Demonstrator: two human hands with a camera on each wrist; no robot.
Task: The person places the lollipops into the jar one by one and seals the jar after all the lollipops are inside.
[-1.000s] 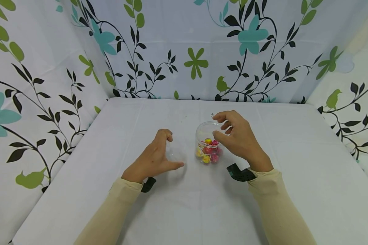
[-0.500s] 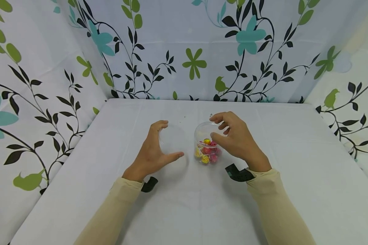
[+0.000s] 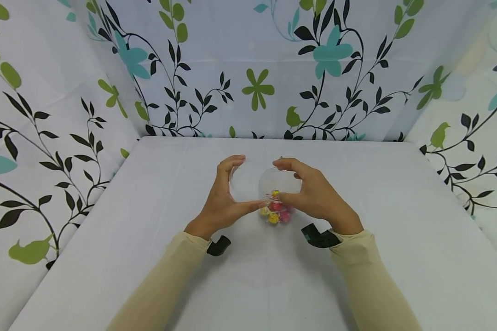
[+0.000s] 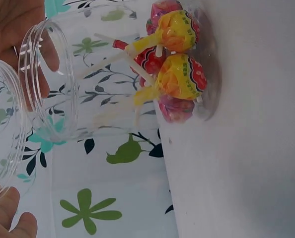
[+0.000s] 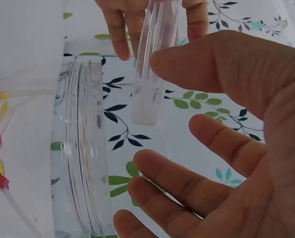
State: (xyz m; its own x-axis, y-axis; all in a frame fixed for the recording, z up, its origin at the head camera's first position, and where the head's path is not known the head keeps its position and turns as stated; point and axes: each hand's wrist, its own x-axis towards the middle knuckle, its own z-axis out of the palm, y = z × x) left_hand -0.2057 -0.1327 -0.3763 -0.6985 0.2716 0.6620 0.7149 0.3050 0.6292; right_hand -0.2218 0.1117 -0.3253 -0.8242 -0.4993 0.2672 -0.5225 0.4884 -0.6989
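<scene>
A clear plastic jar (image 3: 269, 181) stands upright on the table, its mouth uncovered, with several wrapped lollipops (image 4: 181, 77) in yellow, red and pink at its bottom. My left hand (image 3: 217, 207) holds a round clear lid (image 5: 150, 99) by its edge between thumb and fingers, beside and above the jar's mouth. In the head view the left thumb overlaps the jar. My right hand (image 3: 314, 197) is at the jar's right side, fingers spread and loosely bent near the threaded rim (image 5: 83, 148). In the right wrist view the right thumb overlaps the lid.
A white cloth covers the table (image 3: 182, 276). Behind and at both sides hangs a white curtain (image 3: 215, 41) with leaves, birds and flowers printed on it. Black straps (image 3: 320, 236) sit at both wrists, just past the beige sleeves (image 3: 372, 271).
My left hand has lifted the lid and carried it away from me and right, up to the jar. The right hand stays beside the jar with little movement.
</scene>
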